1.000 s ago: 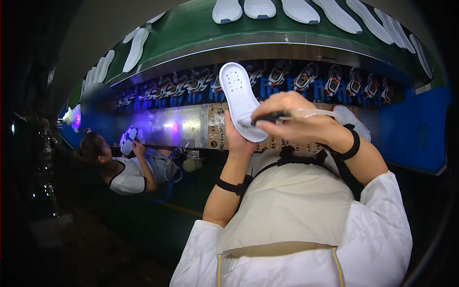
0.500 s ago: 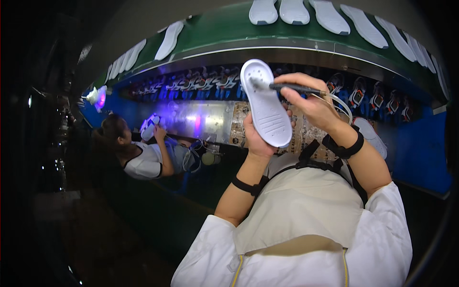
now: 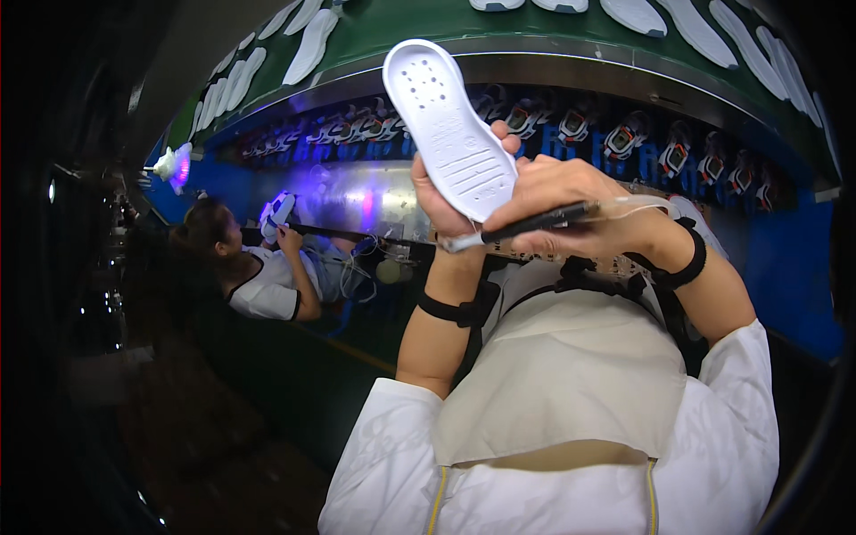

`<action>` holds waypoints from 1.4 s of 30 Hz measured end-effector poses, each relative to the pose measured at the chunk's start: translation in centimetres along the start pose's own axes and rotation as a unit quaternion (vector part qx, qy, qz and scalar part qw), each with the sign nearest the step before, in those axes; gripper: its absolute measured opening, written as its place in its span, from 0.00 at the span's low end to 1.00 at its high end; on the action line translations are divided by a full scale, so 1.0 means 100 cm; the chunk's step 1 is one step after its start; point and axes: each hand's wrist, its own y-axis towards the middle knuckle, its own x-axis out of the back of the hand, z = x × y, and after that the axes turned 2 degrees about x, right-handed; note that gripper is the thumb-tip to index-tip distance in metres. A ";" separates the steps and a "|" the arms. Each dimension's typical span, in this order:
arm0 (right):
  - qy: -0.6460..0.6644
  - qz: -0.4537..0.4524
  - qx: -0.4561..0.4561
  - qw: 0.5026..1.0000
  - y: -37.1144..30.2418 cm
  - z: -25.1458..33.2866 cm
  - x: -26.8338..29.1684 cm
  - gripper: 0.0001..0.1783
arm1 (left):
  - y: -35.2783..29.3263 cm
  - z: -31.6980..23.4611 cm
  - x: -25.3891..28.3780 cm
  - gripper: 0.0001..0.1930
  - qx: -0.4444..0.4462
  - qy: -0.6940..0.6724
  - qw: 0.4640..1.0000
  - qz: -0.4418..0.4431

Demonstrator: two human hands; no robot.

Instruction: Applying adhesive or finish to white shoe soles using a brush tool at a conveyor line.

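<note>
A white shoe sole (image 3: 446,134) is held up in front of me, its hollow inner face with small holes and ridges toward me. My left hand (image 3: 434,198) is closed around it from beneath, fingertips showing at its right edge. My right hand (image 3: 571,198) grips a brush (image 3: 541,220) with a black handle and a clear tube running from its back end. The brush's pale bristles are just below the sole's near end, over my left wrist; whether they touch anything I cannot tell.
Several white soles (image 3: 312,46) lie on a green upper shelf (image 3: 374,40). Below it stands a row of shoe uppers (image 3: 629,135). A metal worktop (image 3: 392,192) runs underneath. At left a co-worker (image 3: 267,272) holds a shoe beside a purple-lit lamp (image 3: 174,168). A blue panel (image 3: 789,276) is at right.
The sole has moved up and left, away from me. My right hand has drawn the brush from the sole's far end down past its near end.
</note>
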 end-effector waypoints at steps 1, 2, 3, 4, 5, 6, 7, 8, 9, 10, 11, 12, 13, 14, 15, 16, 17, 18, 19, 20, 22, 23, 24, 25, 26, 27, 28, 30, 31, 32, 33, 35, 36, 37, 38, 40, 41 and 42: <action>0.056 -0.027 -0.015 0.998 0.000 0.003 0.001 0.17 | -0.001 -0.002 -0.003 0.34 0.004 -0.001 1.000 0.003; 0.001 -0.094 -0.035 0.995 -0.001 0.001 0.001 0.17 | -0.003 0.000 -0.007 0.36 -0.016 -0.004 1.000 0.016; -0.065 -0.106 -0.030 0.992 0.002 -0.001 -0.001 0.17 | -0.002 -0.006 -0.004 0.37 -0.021 0.018 1.000 0.007; -0.080 -0.039 -0.018 0.996 0.003 0.004 0.001 0.17 | -0.002 -0.010 -0.002 0.38 -0.012 0.009 1.000 0.021; -0.093 0.028 -0.005 0.995 0.003 0.010 0.005 0.17 | -0.003 -0.012 -0.002 0.38 -0.004 0.000 0.999 0.035; -0.035 0.044 0.038 0.998 0.001 0.008 0.000 0.16 | -0.002 -0.015 -0.002 0.38 0.005 -0.001 0.999 0.045; -0.037 0.040 0.035 0.998 0.000 0.010 0.001 0.16 | -0.002 -0.016 -0.004 0.39 0.003 0.012 0.999 0.031; 0.018 0.044 -0.001 0.999 -0.002 0.011 0.003 0.16 | -0.003 -0.018 -0.007 0.37 0.007 0.029 0.999 0.034; 0.074 0.054 -0.034 0.995 -0.003 0.015 0.007 0.16 | -0.004 -0.019 -0.011 0.35 0.003 0.044 0.998 0.037; 0.069 0.015 -0.081 0.994 0.002 0.023 0.011 0.16 | -0.003 -0.020 -0.013 0.36 0.001 0.052 0.997 0.065; -0.067 -0.017 -0.031 0.997 0.000 0.013 0.007 0.16 | -0.001 -0.022 -0.014 0.36 -0.002 0.061 0.994 0.092; -0.082 0.038 -0.024 0.996 0.001 0.016 0.010 0.15 | 0.001 -0.026 -0.013 0.37 -0.002 0.089 0.994 0.065; -0.096 0.093 -0.017 0.991 0.002 0.021 0.014 0.13 | 0.003 -0.028 -0.014 0.37 -0.002 0.086 0.994 0.065; -0.097 0.095 -0.019 0.991 0.001 0.023 0.016 0.13 | 0.004 -0.029 -0.017 0.39 0.010 0.079 0.995 0.067; -0.036 0.123 -0.022 0.991 0.000 0.025 0.018 0.14 | 0.005 -0.031 -0.019 0.42 0.021 0.072 0.995 0.067; 0.026 0.151 -0.026 0.988 -0.001 0.025 0.018 0.14 | 0.005 -0.032 -0.022 0.42 0.020 0.070 0.995 0.067; 0.026 0.153 -0.028 0.987 -0.002 0.022 0.018 0.14 | 0.004 -0.033 -0.025 0.43 0.027 0.101 0.993 0.060; -0.042 0.088 -0.021 0.995 -0.002 0.019 0.018 0.16 | 0.004 -0.033 -0.027 0.44 0.032 0.131 0.989 0.056; -0.110 0.023 -0.013 0.994 -0.003 0.015 0.018 0.18 | 0.005 -0.034 -0.027 0.44 0.030 0.128 0.990 0.057; -0.110 0.062 -0.005 0.992 -0.003 0.014 0.019 0.18 | 0.008 -0.034 -0.026 0.44 0.036 0.173 0.982 0.065; -0.064 0.104 0.006 0.993 -0.001 0.018 0.021 0.18 | 0.011 -0.043 -0.020 0.44 0.062 0.251 0.963 0.075; -0.016 0.142 0.016 0.990 -0.001 0.021 0.022 0.19 | 0.011 -0.045 -0.020 0.44 0.060 0.250 0.963 0.076; 0.025 0.123 -0.001 0.992 -0.003 0.023 0.024 0.20 | 0.010 -0.045 -0.020 0.43 0.085 0.266 0.957 0.072; 0.024 0.123 -0.002 0.992 -0.003 0.022 0.024 0.20 | 0.010 -0.045 -0.022 0.42 0.111 0.282 0.951 0.068; -0.053 0.095 -0.008 0.994 -0.003 0.020 0.025 0.19 | 0.013 -0.047 -0.027 0.39 0.098 0.308 0.941 0.095; -0.129 0.067 -0.011 0.989 -0.002 0.018 0.026 0.19 | 0.014 -0.047 -0.027 0.39 0.096 0.308 0.942 0.094; -0.142 0.099 -0.001 0.985 -0.004 0.014 0.023 0.19 | 0.015 -0.046 -0.027 0.39 0.108 0.328 0.936 0.073; -0.109 0.145 0.006 0.983 -0.004 0.017 0.025 0.20 | 0.019 -0.050 -0.023 0.36 0.155 0.341 0.924 0.075; -0.075 0.189 0.012 0.979 -0.003 0.018 0.026 0.21 | 0.021 -0.053 -0.023 0.36 0.154 0.341 0.924 0.075; -0.021 0.168 -0.017 0.985 -0.001 0.022 0.029 0.21 | 0.022 -0.055 -0.024 0.35 0.166 0.346 0.921 0.073; -0.022 0.167 -0.018 0.985 -0.002 0.020 0.029 0.21 | 0.024 -0.056 -0.027 0.34 0.181 0.350 0.916 0.073; -0.162 0.094 0.005 0.982 -0.003 0.013 0.027 0.17 | 0.027 -0.056 -0.031 0.32 0.167 0.370 0.912 0.060; -0.158 0.119 0.008 0.980 0.000 0.014 0.026 0.18 | 0.029 -0.057 -0.029 0.32 0.181 0.372 0.909 0.048; -0.158 0.119 0.010 0.980 0.002 0.016 0.027 0.18 | 0.030 -0.059 -0.026 0.31 0.194 0.374 0.906 0.035; -0.110 0.144 0.004 0.983 0.003 0.017 0.028 0.20 | 0.030 -0.061 -0.020 0.32 0.221 0.334 0.916 0.020; -0.051 0.120 -0.006 0.991 0.001 0.014 0.028 0.21 | 0.030 -0.064 -0.016 0.32 0.221 0.324 0.920 0.027; -0.051 0.119 -0.005 0.992 0.001 0.012 0.029 0.21 | 0.031 -0.065 -0.016 0.33 0.220 0.312 0.924 0.035; -0.098 0.129 -0.013 0.987 0.003 0.010 0.032 0.20 | 0.032 -0.065 -0.018 0.34 0.215 0.294 0.931 0.004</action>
